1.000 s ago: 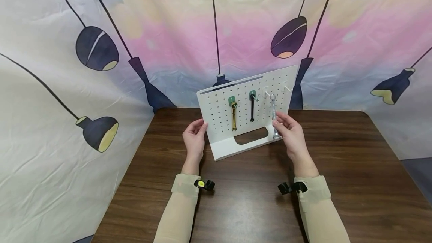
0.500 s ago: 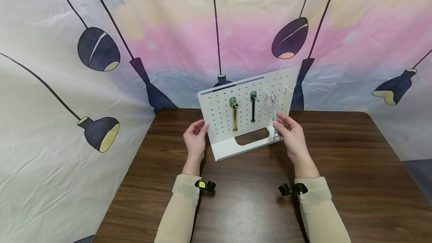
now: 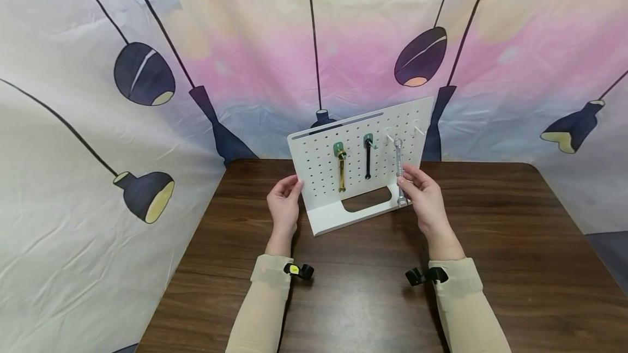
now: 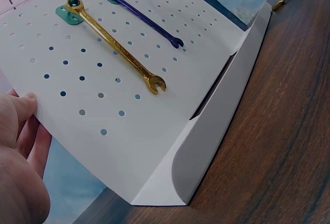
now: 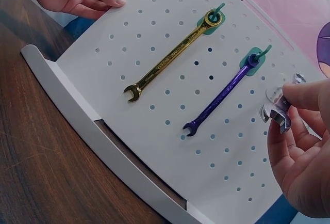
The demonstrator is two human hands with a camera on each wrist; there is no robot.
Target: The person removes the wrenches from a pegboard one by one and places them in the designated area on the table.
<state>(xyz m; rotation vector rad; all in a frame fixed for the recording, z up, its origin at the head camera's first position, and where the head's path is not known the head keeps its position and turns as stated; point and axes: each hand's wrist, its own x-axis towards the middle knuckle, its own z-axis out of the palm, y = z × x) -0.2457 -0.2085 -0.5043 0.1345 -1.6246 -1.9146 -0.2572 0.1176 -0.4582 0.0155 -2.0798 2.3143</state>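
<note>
A white pegboard stand [image 3: 319,184] stands angled on the table. My left hand [image 3: 283,203] pinches its left edge between thumb and fingers. My right hand [image 3: 426,198] holds a silver combination wrench [image 3: 399,163] upright in front of the board's right part, its ring end up beside a clear-backed white hook [image 3: 389,136]. Whether the ring is round that hook, I cannot tell. A gold combination wrench [image 5: 170,59] and a dark purple one [image 5: 221,95] hang by their ring ends from green hooks, open ends down.
Another pale hook [image 3: 417,128] sits at the board's upper right. The stand's base has a long cut-out [image 3: 365,199]. Below is a dark wooden table [image 3: 363,287]; a printed cloth [image 3: 255,59] hangs close behind the board.
Almost nothing differs. Both hands, the board and the silver wrench keep their places; only a slight shift of the head view shows.
</note>
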